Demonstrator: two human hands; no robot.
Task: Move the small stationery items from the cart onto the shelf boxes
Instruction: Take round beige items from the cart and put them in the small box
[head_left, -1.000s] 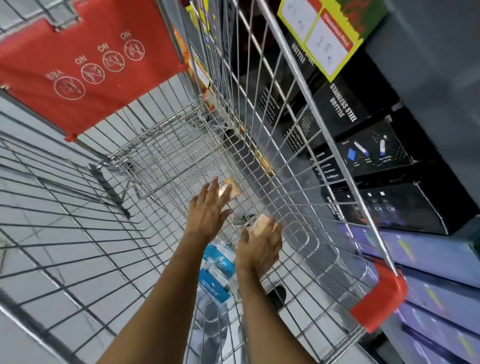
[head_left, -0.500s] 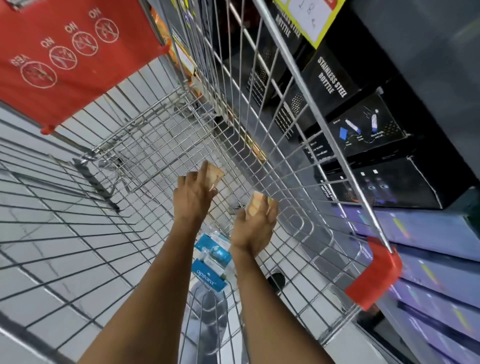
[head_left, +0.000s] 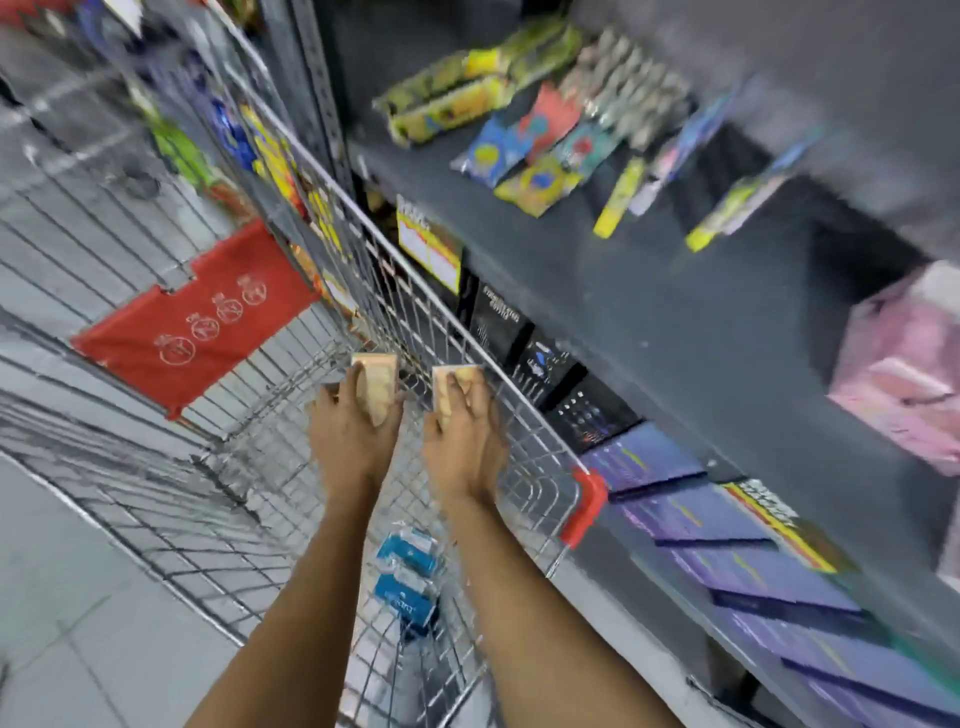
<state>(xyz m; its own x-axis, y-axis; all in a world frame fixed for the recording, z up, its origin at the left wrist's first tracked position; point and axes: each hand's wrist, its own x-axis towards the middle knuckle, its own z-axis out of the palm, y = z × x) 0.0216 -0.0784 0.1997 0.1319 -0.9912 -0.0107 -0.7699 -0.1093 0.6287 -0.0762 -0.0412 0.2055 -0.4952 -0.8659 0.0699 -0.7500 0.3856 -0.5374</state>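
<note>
My left hand (head_left: 353, 431) is shut on a small tan stationery pack (head_left: 376, 376), held up above the wire cart (head_left: 291, 483). Beside it, my right hand (head_left: 462, 431) grips a second tan pack (head_left: 453, 382) close to the cart's right rim. Blue packs (head_left: 408, 571) lie at the bottom of the cart between my forearms. To the right stands the dark shelf (head_left: 597, 291) with small colourful stationery packets (head_left: 535, 150) lying on it. The picture is blurred by motion.
A red child-seat flap (head_left: 192, 332) hangs at the cart's far end. Black bottle boxes (head_left: 550, 374) and purple flat boxes (head_left: 727, 530) fill the lower shelf. Pink packages (head_left: 904, 374) sit at the right. A red corner guard (head_left: 584, 506) caps the cart's near right corner.
Both hands rose out of the cart basket to rim height with a tan pack in each. The view swung up and right, bringing the upper shelf with its packets into sight.
</note>
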